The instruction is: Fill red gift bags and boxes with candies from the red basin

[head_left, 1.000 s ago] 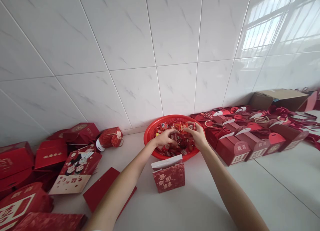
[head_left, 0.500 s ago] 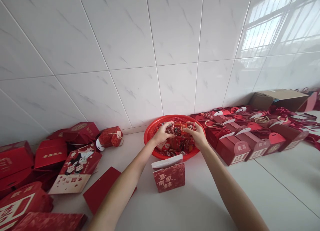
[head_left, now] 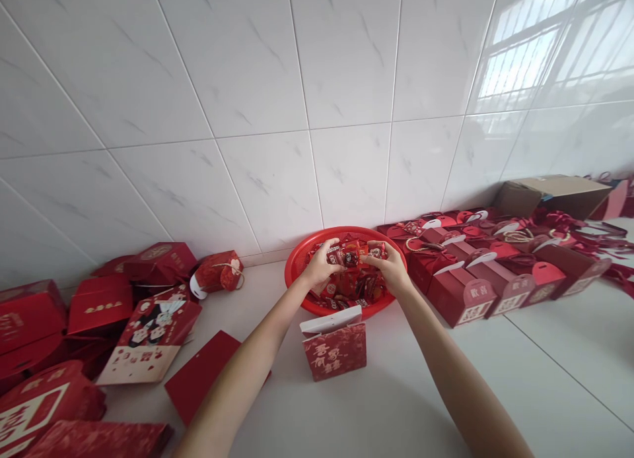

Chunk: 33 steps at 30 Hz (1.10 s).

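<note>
**Left hand (head_left: 319,269) and right hand (head_left: 389,266) hold wrapped sweets (head_left: 352,259) in a red basket (head_left: 296,265)**

At the far left, a pile of red boxes (head_left: 102,306) is cut off by the picture's edge, its boxes overlapping. Beside it lies a flat patterned box (head_left: 150,342), then a small box with a rope handle (head_left: 218,273) near the wall (head_left: 257,174). The left forearm hides part of a flat red box (head_left: 203,375). The left hand's thumb and fingers close around sweets at the basket's middle; how many is unclear. Just in front of the basket stands an open box (head_left: 337,352), white inside, its contents out of sight. The right hand pinches sweets at its fingertips, its palm turned from view. Further right, packed gift boxes (head_left: 460,293) overlap too much to count; behind them, a cardboard box (head_left: 559,187) is partly covered by red ribbons (head_left: 555,219).
</note>
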Each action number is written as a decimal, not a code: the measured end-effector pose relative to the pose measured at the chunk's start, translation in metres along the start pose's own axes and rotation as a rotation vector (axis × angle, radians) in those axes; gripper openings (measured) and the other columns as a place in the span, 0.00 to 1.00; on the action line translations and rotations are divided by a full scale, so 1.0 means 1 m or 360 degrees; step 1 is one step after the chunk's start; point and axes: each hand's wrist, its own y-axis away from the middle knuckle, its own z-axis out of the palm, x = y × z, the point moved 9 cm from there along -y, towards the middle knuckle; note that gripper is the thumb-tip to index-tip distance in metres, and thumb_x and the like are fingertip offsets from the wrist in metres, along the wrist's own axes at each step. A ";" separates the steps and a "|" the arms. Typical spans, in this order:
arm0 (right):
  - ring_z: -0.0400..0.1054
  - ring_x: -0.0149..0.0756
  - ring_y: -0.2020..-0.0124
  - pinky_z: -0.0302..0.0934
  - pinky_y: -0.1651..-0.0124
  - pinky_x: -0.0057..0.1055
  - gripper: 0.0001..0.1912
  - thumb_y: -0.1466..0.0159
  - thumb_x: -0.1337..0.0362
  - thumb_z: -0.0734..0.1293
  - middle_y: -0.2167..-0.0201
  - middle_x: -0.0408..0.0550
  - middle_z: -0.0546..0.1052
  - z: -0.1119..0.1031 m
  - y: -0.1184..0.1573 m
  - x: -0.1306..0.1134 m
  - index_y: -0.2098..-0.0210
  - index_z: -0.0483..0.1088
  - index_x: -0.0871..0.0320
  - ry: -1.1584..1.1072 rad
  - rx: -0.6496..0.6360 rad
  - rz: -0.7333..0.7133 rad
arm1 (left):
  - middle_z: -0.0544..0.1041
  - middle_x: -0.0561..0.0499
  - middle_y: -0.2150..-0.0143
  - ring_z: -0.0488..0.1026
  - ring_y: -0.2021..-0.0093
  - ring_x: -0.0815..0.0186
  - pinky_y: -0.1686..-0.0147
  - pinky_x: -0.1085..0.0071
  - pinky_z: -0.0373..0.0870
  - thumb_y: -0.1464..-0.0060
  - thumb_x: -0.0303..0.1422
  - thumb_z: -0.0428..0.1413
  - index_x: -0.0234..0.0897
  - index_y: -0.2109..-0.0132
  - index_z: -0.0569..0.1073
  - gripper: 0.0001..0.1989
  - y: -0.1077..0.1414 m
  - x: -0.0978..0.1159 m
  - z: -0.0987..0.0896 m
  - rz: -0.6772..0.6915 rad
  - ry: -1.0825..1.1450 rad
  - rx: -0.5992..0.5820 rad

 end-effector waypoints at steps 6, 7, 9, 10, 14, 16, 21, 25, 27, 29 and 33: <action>0.74 0.40 0.70 0.71 0.65 0.35 0.24 0.60 0.60 0.79 0.72 0.42 0.78 -0.003 0.000 -0.001 0.64 0.72 0.56 0.0070 0.0036 -0.0028 | 0.69 0.40 0.36 0.65 0.35 0.52 0.37 0.59 0.62 0.58 0.26 0.68 0.37 0.42 0.68 0.34 0.001 -0.002 -0.008 -0.0072 -0.0105 0.0124; 0.74 0.41 0.69 0.71 0.64 0.36 0.25 0.60 0.60 0.79 0.72 0.42 0.78 -0.003 0.000 -0.001 0.64 0.72 0.56 0.0075 0.0032 -0.0027 | 0.70 0.41 0.37 0.66 0.36 0.52 0.38 0.60 0.63 0.58 0.25 0.68 0.38 0.43 0.68 0.34 0.002 -0.003 -0.008 -0.0088 -0.0113 0.0135; 0.74 0.41 0.70 0.71 0.65 0.36 0.25 0.60 0.60 0.79 0.72 0.42 0.78 -0.002 0.000 0.000 0.63 0.71 0.55 0.0063 0.0014 -0.0014 | 0.73 0.42 0.41 0.70 0.40 0.53 0.41 0.60 0.66 0.58 0.25 0.67 0.37 0.44 0.69 0.32 0.002 -0.005 -0.008 -0.0119 -0.0121 0.0126; 0.74 0.40 0.70 0.71 0.65 0.36 0.25 0.60 0.60 0.79 0.73 0.42 0.78 -0.002 0.000 0.000 0.64 0.71 0.55 0.0055 0.0008 -0.0013 | 0.75 0.42 0.44 0.72 0.43 0.54 0.42 0.60 0.67 0.57 0.26 0.67 0.37 0.44 0.69 0.31 0.003 -0.005 -0.007 -0.0133 -0.0121 0.0111; 0.74 0.39 0.73 0.71 0.66 0.36 0.23 0.60 0.60 0.79 0.75 0.40 0.77 -0.001 0.001 -0.001 0.65 0.72 0.55 0.0059 0.0016 -0.0017 | 0.77 0.45 0.50 0.74 0.48 0.57 0.45 0.61 0.69 0.48 0.28 0.61 0.37 0.46 0.71 0.21 0.003 -0.003 -0.007 -0.0111 -0.0130 0.0129; 0.74 0.39 0.73 0.71 0.66 0.36 0.23 0.59 0.60 0.79 0.75 0.41 0.77 0.000 0.001 -0.001 0.65 0.72 0.55 0.0065 0.0013 -0.0013 | 0.76 0.46 0.47 0.73 0.46 0.59 0.43 0.62 0.67 0.48 0.26 0.59 0.38 0.48 0.72 0.19 0.002 -0.001 -0.009 -0.0045 -0.0130 0.0179; 0.74 0.39 0.73 0.71 0.65 0.36 0.23 0.59 0.60 0.79 0.75 0.41 0.77 0.000 0.002 -0.002 0.65 0.72 0.55 0.0048 -0.0005 -0.0025 | 0.74 0.44 0.43 0.70 0.41 0.57 0.40 0.61 0.64 0.52 0.26 0.62 0.39 0.48 0.72 0.22 0.001 -0.002 -0.015 0.0025 -0.0137 0.0266; 0.73 0.39 0.73 0.71 0.66 0.36 0.23 0.59 0.60 0.79 0.74 0.41 0.78 0.001 0.002 -0.001 0.65 0.72 0.55 0.0027 -0.0026 -0.0002 | 0.74 0.43 0.43 0.72 0.43 0.57 0.41 0.61 0.65 0.52 0.26 0.62 0.38 0.49 0.71 0.22 0.001 -0.005 -0.019 0.0006 -0.0172 0.0310; 0.73 0.38 0.74 0.71 0.67 0.35 0.23 0.60 0.60 0.79 0.75 0.41 0.77 0.001 0.002 -0.002 0.65 0.72 0.55 0.0020 -0.0022 -0.0004 | 0.75 0.43 0.44 0.72 0.43 0.57 0.42 0.61 0.65 0.52 0.25 0.61 0.37 0.49 0.71 0.21 0.000 -0.006 -0.021 0.0008 -0.0195 0.0336; 0.73 0.38 0.74 0.71 0.67 0.35 0.23 0.60 0.61 0.79 0.75 0.40 0.77 0.001 0.002 -0.002 0.65 0.72 0.55 0.0017 -0.0017 -0.0008 | 0.75 0.44 0.44 0.72 0.43 0.58 0.42 0.62 0.65 0.52 0.24 0.61 0.38 0.50 0.71 0.21 0.000 -0.008 -0.023 0.0000 -0.0216 0.0379; 0.73 0.38 0.73 0.71 0.67 0.35 0.22 0.60 0.61 0.79 0.75 0.40 0.77 0.001 0.002 -0.003 0.66 0.72 0.55 0.0026 -0.0014 -0.0008 | 0.74 0.44 0.43 0.73 0.45 0.58 0.44 0.62 0.67 0.54 0.24 0.63 0.39 0.46 0.69 0.27 0.000 -0.014 -0.027 -0.0047 -0.0225 0.0447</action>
